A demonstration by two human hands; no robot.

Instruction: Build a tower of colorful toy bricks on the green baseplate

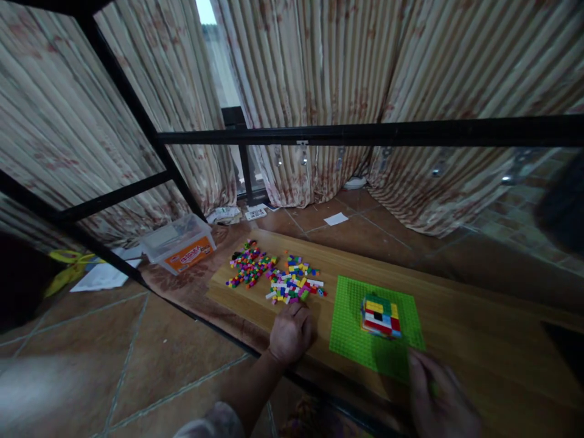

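A bright green studded baseplate (pixel 344 322) lies on a wooden board. On it stands a small block of stacked toy bricks (pixel 382 316) in yellow, red, white, blue and green, with a dark opening in its middle. My right hand (pixel 440 395) is at the plate's lower right corner, thumb and fingers bent together; a greenish bit shows between them, too unclear to name. Left of the plate, my left hand (pixel 291 333) rests at the board's near edge with fingers curled in. Whatever it may hold is hidden. Just beyond it lies a pile of loose bricks (pixel 292 283).
A second heap of small colourful bricks (pixel 250 264) lies farther left on the wooden board (pixel 460 322). Behind it stands a clear plastic box (pixel 180 243) with an orange label. A black metal rail (pixel 356 134) crosses in front of the curtains. Papers lie on the tiled floor.
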